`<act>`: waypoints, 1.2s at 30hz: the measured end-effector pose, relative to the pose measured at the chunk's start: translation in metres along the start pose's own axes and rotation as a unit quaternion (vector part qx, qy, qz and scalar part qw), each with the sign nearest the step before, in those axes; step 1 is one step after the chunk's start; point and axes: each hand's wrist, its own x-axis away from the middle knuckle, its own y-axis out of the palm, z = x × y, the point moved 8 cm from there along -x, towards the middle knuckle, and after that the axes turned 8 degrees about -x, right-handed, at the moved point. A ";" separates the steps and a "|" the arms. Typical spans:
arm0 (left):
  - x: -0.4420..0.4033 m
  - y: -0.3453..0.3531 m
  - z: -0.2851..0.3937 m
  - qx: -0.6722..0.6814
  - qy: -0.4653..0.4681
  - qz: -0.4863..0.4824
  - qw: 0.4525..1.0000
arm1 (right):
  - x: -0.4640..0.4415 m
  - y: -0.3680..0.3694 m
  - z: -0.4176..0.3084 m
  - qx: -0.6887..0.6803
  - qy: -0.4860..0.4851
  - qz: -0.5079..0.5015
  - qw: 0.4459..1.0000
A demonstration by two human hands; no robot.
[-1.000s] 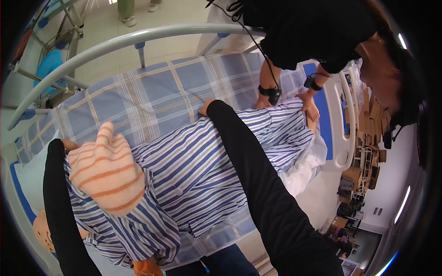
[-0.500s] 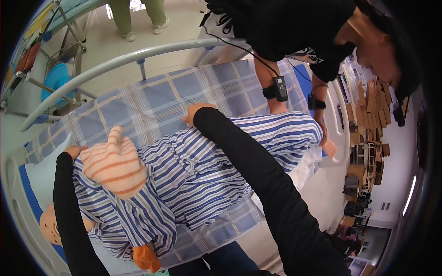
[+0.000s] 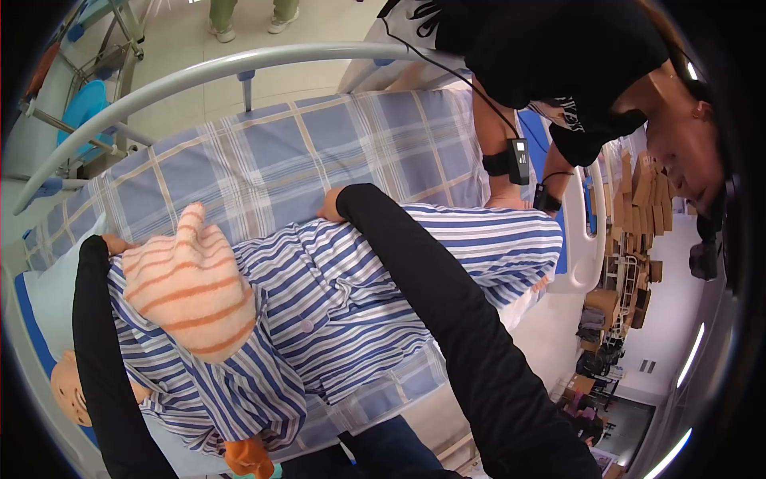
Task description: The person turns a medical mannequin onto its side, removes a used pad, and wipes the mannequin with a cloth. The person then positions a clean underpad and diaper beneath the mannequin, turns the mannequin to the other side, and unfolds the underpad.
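A patient manikin (image 3: 307,327) in blue-and-white striped pyjamas lies on a bed, its bald head (image 3: 70,387) partly covered by my left sleeve. My left hand (image 3: 117,244) curls over its far shoulder, the fingertips hidden. Farther along, my right hand (image 3: 329,204) is closed round the far side at hip level, fingers mostly out of sight. A cream cloth mitt (image 3: 191,279) with orange stripes rests on the chest near my left hand. An orange cloth piece (image 3: 249,457) shows at the near sleeve end.
A co-worker in a black shirt (image 3: 550,56) leans over the manikin's legs, one forearm (image 3: 503,191) reaching behind them. A grey bed rail (image 3: 247,60) runs along the far side. Beyond it are a blue basin (image 3: 84,112) and another person's legs (image 3: 223,16). Cardboard boxes (image 3: 638,191) stand at right.
The view has shifted slightly. My hands stay at the manikin's shoulder and hip. The co-worker leans lower, and the hand seen by the manikin's feet is now hidden.
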 end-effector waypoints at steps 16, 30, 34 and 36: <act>0.020 -0.025 -0.010 0.180 0.098 0.238 0.950 | 0.055 -0.042 -0.019 -0.075 -0.038 0.255 0.963; 0.490 0.017 0.191 0.316 0.318 0.575 0.685 | 0.258 0.234 0.324 -0.941 -0.168 0.288 -0.063; 0.513 0.044 0.322 0.310 0.418 0.474 0.710 | 0.230 0.185 0.392 -0.908 -0.204 0.365 0.009; 0.517 0.057 0.371 0.320 0.438 0.433 0.721 | 0.210 0.178 0.426 -0.898 -0.226 0.373 -0.051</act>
